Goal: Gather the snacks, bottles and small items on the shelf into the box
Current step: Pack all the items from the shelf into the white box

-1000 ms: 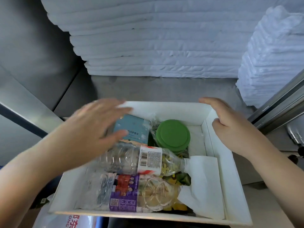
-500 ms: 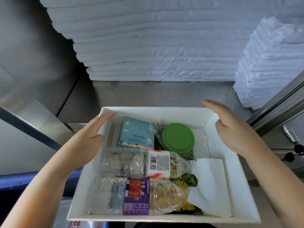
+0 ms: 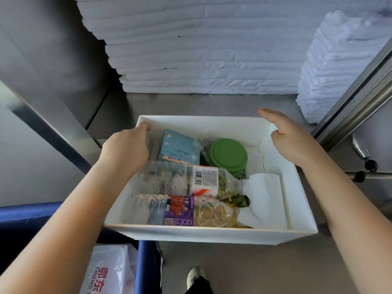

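A white open box [image 3: 201, 234] sits half on the metal shelf [image 3: 191, 105], its near end sticking out over the floor. Inside lie two clear plastic bottles on their sides, one with a white and red label [image 3: 191, 179] and one with a purple label [image 3: 186, 211]. Behind them are a light blue packet [image 3: 180, 149], a green round lid [image 3: 229, 155] and a white tissue [image 3: 263, 194]. My left hand [image 3: 125, 149] grips the box's left wall near the far corner, fingers curled over the rim. My right hand [image 3: 290, 136] rests against the far right corner, fingers straight.
Stacks of folded white linen [image 3: 201, 49] fill the back of the shelf, with another pile [image 3: 339, 60] at the right. A metal door frame [image 3: 360, 92] slants along the right. Below left are a blue cart edge [image 3: 146, 268] and a white printed bag [image 3: 110, 270].
My left hand has gone from above the box's contents to the left wall and curled over its rim. My right hand stays at the far right corner.
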